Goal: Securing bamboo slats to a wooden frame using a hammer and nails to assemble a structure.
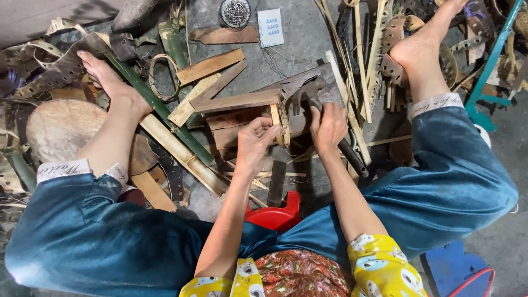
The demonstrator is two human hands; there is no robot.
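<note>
My left hand (256, 140) pinches a small ring of bent bamboo strip (281, 124) and holds it upright against a worn wooden block (242, 118) on the floor. My right hand (328, 127) is closed around the dark handle (352, 157) of a heavy knife. Its blade (300, 88) lies flat across the top of the block, right beside the ring. Both hands work between my spread legs in blue trousers.
Split green bamboo lengths (165, 113), flat slats (212, 66) and thin strips (360, 60) litter the floor. A round tin of nails (235, 12) and a white card (270, 27) lie at the top. A red stool (275, 215) is under me. A round stump (60, 129) stands at left.
</note>
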